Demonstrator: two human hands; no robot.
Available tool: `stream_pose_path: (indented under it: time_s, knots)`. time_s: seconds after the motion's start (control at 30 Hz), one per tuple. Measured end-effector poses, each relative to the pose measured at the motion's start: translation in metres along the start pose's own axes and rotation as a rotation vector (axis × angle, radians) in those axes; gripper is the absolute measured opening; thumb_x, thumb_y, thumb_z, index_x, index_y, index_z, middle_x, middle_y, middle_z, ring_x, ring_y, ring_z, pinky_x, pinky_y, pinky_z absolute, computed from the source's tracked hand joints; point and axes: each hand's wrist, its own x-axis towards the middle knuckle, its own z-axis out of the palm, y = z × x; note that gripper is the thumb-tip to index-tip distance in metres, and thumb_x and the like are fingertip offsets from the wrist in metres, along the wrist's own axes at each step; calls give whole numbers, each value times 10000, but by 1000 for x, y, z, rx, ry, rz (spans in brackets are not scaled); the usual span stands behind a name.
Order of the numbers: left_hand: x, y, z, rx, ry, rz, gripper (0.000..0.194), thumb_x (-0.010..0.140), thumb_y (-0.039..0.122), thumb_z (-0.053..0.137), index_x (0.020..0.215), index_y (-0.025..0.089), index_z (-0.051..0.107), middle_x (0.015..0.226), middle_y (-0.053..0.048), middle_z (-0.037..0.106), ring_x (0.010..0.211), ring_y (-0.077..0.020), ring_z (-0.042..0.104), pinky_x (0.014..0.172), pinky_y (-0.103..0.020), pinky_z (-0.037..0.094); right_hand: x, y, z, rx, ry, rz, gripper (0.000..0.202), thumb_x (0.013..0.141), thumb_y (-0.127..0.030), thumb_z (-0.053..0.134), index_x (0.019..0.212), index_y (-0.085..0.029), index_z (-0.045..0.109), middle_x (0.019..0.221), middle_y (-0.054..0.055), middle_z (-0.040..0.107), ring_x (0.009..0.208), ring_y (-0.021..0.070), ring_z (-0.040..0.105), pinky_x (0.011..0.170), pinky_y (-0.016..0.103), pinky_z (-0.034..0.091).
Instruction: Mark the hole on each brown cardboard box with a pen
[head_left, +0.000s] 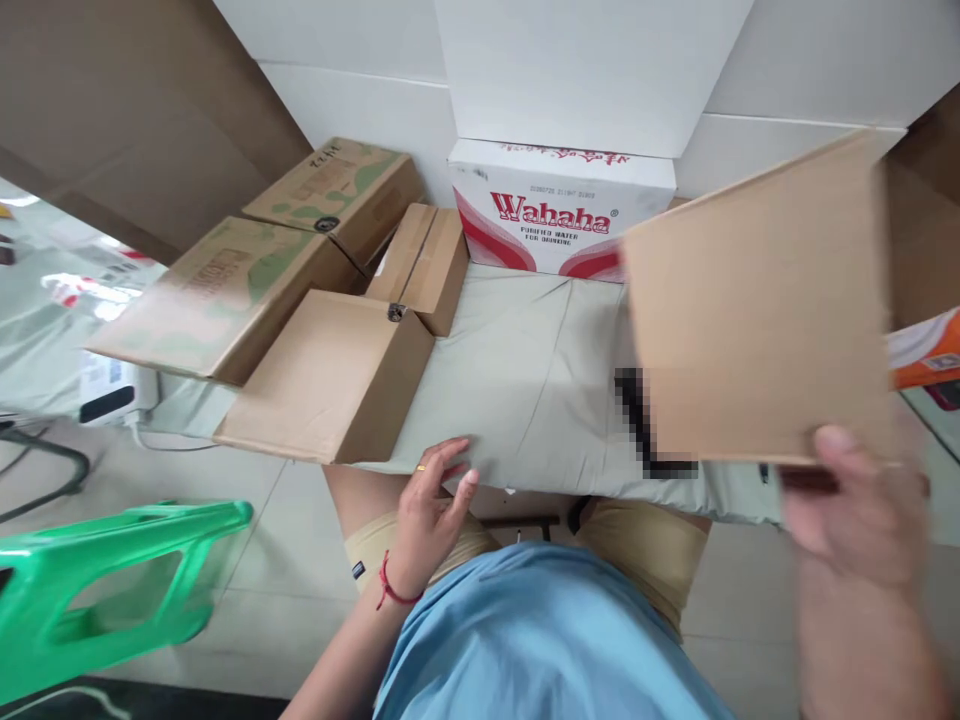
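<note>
My right hand (862, 500) is closed on the raised cardboard's (757, 310) near edge, above the table (517, 390); gripped one-sidedly, it might tip; my left hand (431, 510), half open, empty, is too far to steady it.

The left hand (435, 515), empty, is at the front edge of the table (517, 380), fingers loosely bent, thumb apart, forearm slanting inward. The blurred right hand (859, 505) grips beyond the table's front edge, farther right, thumb uppermost, forearm nearly upright.
</note>
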Motion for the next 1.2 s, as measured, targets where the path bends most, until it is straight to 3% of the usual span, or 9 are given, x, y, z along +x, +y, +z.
stream_pose_path:
  time_s: [0.1, 0.17, 0.3, 0.5, 0.63, 0.73, 0.87, 1.03, 1.2]
  knots:
    - [-1, 14, 9, -235, -134, -27, 587, 998, 641, 702, 1412, 225, 707, 1458, -170, 668, 1366, -359, 651, 1129, -502, 591, -52, -23, 58, 498, -197, 611, 606, 797, -584, 830, 1308, -282, 707, 1250, 126, 780, 1156, 385, 742, 898, 549, 651]
    - [-1, 21, 10, -324, -170, -9, 660, 1037, 693, 610, 1507, 231, 656, 1560, -173, 616, 1470, -371, 576, 1172, -513, 557, -78, -28, 90, 664, -340, 829, 538, 786, -590, 895, 1193, -281, 726, 1199, 76, 797, 1075, 321, 762, 825, 477, 687]
    - [-7, 31, -1, -442, -99, -53, 693, 1044, 757, 529, 1515, 268, 667, 1648, -135, 565, 1581, -376, 461, 1200, -496, 528, -99, -22, 119, 840, -558, 989, 544, 818, -649, 902, 1180, -278, 739, 1143, 43, 813, 1000, 270, 784, 773, 451, 711]
    - [-30, 41, -13, -458, -70, 19, 593, 1043, 739, 536, 1352, 291, 771, 1617, -127, 580, 1535, -378, 495, 1163, -471, 532, -89, -5, 108, 999, -745, 1156, 586, 877, -729, 788, 1214, -251, 747, 1040, 79, 846, 895, 253, 820, 835, 431, 699]
    - [-26, 42, -6, -512, -3, -44, 613, 988, 769, 614, 1352, 289, 726, 1600, -130, 580, 1552, -393, 472, 1133, -490, 565, -95, -5, 103, 944, -684, 1074, 534, 910, -685, 761, 1267, -289, 741, 1153, 68, 847, 972, 268, 816, 854, 457, 702]
    - [-12, 39, 5, -631, -31, -167, 766, 889, 777, 746, 1504, 342, 605, 1660, -113, 537, 1585, -404, 454, 1119, -514, 588, -104, -7, 103, 838, -572, 941, 587, 891, -642, 800, 1364, -306, 709, 1292, 70, 814, 1113, 299, 789, 908, 493, 699]
    - [-1, 30, 16, -769, -134, -342, 895, 808, 565, 914, 1591, 339, 545, 1667, -80, 570, 1580, -378, 494, 1251, -493, 506, -111, -10, 97, 693, -611, 643, 776, 897, -634, 835, 1566, -350, 562, 1575, 87, 662, 1404, 320, 664, 1101, 490, 627]
    - [-5, 2, 12, -977, -135, -561, 686, 808, 602, 835, 1363, 211, 738, 1277, -116, 824, 1343, -426, 714, 1159, -554, 587, -116, -12, 76, 658, -777, 378, 646, 1006, -602, 730, 1597, -400, 564, 1646, 92, 579, 1467, 313, 611, 1187, 480, 555]
    - [-15, -20, 8, -1018, -181, -624, 545, 840, 680, 773, 1160, 241, 806, 1053, -81, 867, 1233, -406, 778, 1104, -556, 620, -118, -15, 67, 633, -838, 294, 708, 998, -525, 771, 1649, -407, 518, 1621, 117, 584, 1437, 323, 635, 1194, 497, 543]
